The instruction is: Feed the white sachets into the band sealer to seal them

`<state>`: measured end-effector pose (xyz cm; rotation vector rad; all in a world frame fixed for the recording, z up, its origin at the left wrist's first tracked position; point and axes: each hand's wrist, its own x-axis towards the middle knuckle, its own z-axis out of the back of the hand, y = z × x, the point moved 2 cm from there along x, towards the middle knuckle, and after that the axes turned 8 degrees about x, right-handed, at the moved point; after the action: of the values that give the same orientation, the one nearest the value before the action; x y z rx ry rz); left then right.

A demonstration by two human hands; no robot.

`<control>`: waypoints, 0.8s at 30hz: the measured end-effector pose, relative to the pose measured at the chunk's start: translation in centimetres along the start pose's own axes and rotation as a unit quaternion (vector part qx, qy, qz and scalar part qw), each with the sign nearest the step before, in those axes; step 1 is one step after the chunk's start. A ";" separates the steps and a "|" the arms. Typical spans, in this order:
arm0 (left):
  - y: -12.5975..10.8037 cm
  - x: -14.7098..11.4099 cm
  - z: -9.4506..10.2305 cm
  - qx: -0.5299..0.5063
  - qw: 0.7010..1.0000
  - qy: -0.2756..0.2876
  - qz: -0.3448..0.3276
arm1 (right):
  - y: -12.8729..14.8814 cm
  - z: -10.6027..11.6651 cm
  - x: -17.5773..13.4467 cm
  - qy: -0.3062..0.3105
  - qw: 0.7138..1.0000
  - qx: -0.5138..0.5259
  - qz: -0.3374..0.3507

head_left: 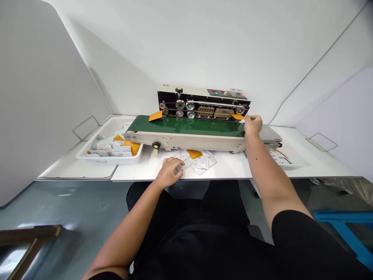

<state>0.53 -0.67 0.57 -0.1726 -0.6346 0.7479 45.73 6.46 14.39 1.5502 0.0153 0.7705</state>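
Right hand: I had my right hand (253, 125) at the right end of the machine (204, 112), pinching the right orange packet (238, 116) by its end.
Right orange packet: it poked out from my fingers toward the machine's right side, above the green belt (186, 126).
Left hand: I had my left hand (170, 171) low, near the front edge of the white table (314, 155). Its fingers were bent beside the loose packets (202, 162). I could not tell if they pinched one.
Loose packets: they lay in a messy pile in front of the machine, white ones with an orange one (194, 154) among them.
Left orange packet: it (155, 116) sat tilted at the machine's left end, over the belt.
White tray: it (110, 158) stood on the left, with lots of white packets and some orange ones inside.
Right side: more white packets (278, 156) lay behind my right arm.
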 end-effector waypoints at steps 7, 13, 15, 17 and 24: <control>-0.1 0.5 -1.3 0.076 0.997 0.017 0.021 | 1.1 0.3 -17.8 0.235 0.929 -0.083 0.274; 0.2 0.7 -2.2 0.084 0.995 0.032 0.051 | -1.8 -2.6 -28.2 0.537 0.773 -0.214 0.262; 0.3 0.4 -2.3 0.072 0.996 0.013 0.044 | -2.4 -2.9 -28.6 0.551 0.761 -0.232 0.251; 0.4 0.0 -2.3 0.064 0.997 -0.008 0.044 | -2.6 -2.8 -28.6 0.551 0.761 -0.232 0.250; 0.6 0.0 -2.4 0.072 0.997 -0.023 0.008 | -2.5 -2.4 -28.4 0.551 0.767 -0.219 0.245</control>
<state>1.58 -0.05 -1.63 -0.0280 -0.6216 0.8125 23.79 -3.73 -0.92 0.4621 0.2847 1.8753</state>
